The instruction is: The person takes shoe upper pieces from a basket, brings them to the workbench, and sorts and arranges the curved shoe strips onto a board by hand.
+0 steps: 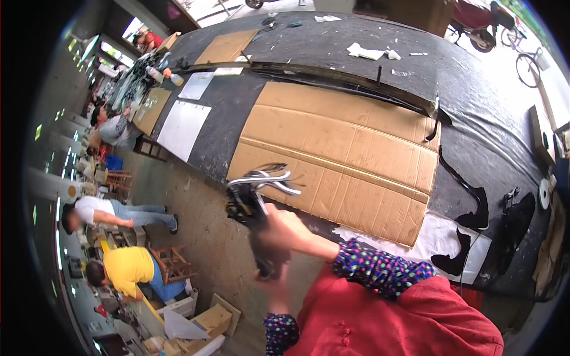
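Note:
A bundle of dark, strap-like pieces (249,204), several with white edges, is in front of my body, off the edge of the worktable. My right hand (286,230) is closed around its middle, and loose strap ends fan out above. Below it, my left hand (276,288) is blurred by motion and appears to grip the bundle's lower, dark end. What the pieces are exactly is hard to make out. Closest to the hands on the table is a large flat cardboard sheet (332,154).
Black cut pieces (454,255) lie on white paper at the table's right end, near a black curved piece (475,207). A raised bar (338,76) runs along the black table. White sheets (183,127) lie further left. Co-workers (127,270) are at benches beyond a wooden stool (172,264).

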Demonstrator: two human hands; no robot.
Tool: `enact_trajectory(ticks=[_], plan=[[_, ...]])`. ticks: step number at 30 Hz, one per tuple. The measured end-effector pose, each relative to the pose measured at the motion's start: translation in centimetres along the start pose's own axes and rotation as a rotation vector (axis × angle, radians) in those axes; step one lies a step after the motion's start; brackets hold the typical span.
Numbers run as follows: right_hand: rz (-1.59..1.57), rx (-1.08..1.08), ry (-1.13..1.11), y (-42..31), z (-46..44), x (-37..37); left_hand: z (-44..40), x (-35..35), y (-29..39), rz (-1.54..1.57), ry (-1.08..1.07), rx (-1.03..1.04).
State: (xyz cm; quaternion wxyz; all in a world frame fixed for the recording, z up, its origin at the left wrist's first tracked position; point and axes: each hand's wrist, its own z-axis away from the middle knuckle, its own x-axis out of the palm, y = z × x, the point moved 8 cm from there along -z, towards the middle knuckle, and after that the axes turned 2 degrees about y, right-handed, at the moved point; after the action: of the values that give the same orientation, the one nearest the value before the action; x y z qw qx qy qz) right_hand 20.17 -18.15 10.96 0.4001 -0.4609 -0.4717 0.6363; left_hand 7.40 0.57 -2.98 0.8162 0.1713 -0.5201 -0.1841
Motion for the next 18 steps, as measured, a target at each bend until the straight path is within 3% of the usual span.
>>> enact_trajectory(ticks=[2, 7, 9, 10, 11, 13, 15, 16, 17, 18], plan=[[-0.04, -0.274, 0.126, -1.7, -2.4, 0.6, -1.7, 4.0, 1.1, 0.007, -0.09, 0.043], [-0.272, -0.424, 0.138, -6.0, -9.2, -3.8, -8.6, 11.8, 4.9, -0.074, -0.139, 0.167], [-0.435, -0.374, 0.263, -4.3, -10.5, -6.9, -11.4, 14.3, 4.0, -0.14, -0.03, 0.211], [-0.404, -0.253, 0.339, -1.1, -11.5, -7.5, -13.7, 14.2, 2.9, -0.024, 0.048, 0.197], [-0.376, -0.127, 0.415, 3.1, -11.9, -8.1, -16.8, 14.2, 0.7, 0.071, -0.203, -0.008], [-0.049, -0.094, 0.667, 10.3, -9.2, -10.1, -25.1, 6.3, -3.0, -0.18, -0.012, -0.144], [-0.02, 0.015, 0.603, 17.3, -3.3, -11.7, -26.3, 2.7, -9.0, -0.238, -0.115, -0.351], [-0.109, 0.1, 0.603, 20.1, 0.7, -12.8, -23.8, 2.1, -9.9, -0.347, 0.305, -0.294], [-0.24, 0.177, 0.599, 22.6, 4.9, -14.3, -23.2, 2.4, -10.4, -0.448, 0.191, -0.216], [-0.329, 0.228, 0.661, 24.3, 9.5, -16.2, -22.5, 1.8, -10.5, -0.458, 0.218, -0.195]])
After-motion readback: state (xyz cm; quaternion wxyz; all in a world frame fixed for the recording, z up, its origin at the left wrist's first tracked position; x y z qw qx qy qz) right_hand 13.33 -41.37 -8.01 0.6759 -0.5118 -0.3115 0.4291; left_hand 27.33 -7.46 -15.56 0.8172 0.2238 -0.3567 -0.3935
